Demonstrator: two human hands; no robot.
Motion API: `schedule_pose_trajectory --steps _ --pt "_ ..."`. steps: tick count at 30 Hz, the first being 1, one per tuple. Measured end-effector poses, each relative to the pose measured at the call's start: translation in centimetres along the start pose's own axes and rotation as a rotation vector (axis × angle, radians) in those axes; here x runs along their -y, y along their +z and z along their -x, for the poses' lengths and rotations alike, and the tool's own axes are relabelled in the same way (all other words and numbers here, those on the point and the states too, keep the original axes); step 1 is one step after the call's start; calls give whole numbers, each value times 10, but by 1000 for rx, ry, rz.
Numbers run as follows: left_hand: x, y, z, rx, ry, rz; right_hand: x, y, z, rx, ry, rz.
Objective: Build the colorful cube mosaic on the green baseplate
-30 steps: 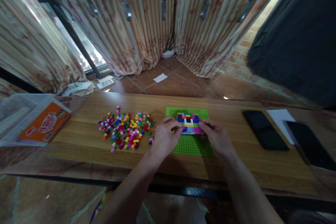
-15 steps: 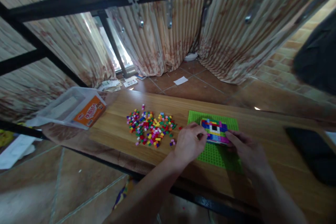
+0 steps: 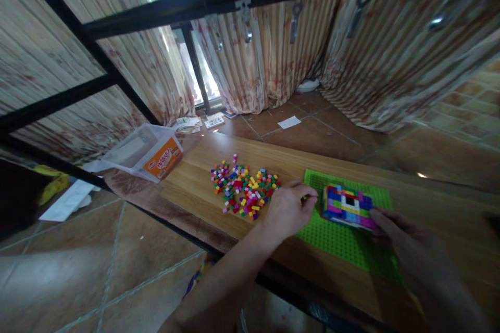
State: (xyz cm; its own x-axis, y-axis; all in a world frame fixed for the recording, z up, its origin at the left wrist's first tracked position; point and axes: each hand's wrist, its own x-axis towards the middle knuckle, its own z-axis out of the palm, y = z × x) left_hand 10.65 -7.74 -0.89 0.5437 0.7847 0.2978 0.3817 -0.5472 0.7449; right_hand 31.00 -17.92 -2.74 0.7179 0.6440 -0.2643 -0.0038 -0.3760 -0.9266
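Brick block (image 3: 347, 207) is over the green baseplate (image 3: 336, 242), apparently being steadied, right hand (image 3: 416, 247) fingers clamped on it, left hand (image 3: 287, 210) fingertips together by the baseplate's left edge, contents unclear; further handling likely needs firm support.

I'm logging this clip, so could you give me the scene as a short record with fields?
left hand: beside the model, fingers curled; grip unclear
right hand: holding the model's right end
model: multicoloured bricks, over the baseplate
baseplate: green, on the table
loose bricks: scattered left of the baseplate
tub: clear, orange label, left of the loose bricks
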Motion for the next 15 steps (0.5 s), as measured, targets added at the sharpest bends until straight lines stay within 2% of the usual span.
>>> schedule_pose_trajectory --steps 3,9,12,15 --pt "7 -8 -2 -26 -6 -26 -2 -2 -1 26 85 -36" --pt "22 -30 -7 -48 -103 -143 0 -3 -1 32 90 -23" --pt "33 -52 -10 -57 -177 -206 5 -2 1 3 119 -2" --pt "51 -84 -10 -61 -281 -267 10 -1 3 9 100 2"
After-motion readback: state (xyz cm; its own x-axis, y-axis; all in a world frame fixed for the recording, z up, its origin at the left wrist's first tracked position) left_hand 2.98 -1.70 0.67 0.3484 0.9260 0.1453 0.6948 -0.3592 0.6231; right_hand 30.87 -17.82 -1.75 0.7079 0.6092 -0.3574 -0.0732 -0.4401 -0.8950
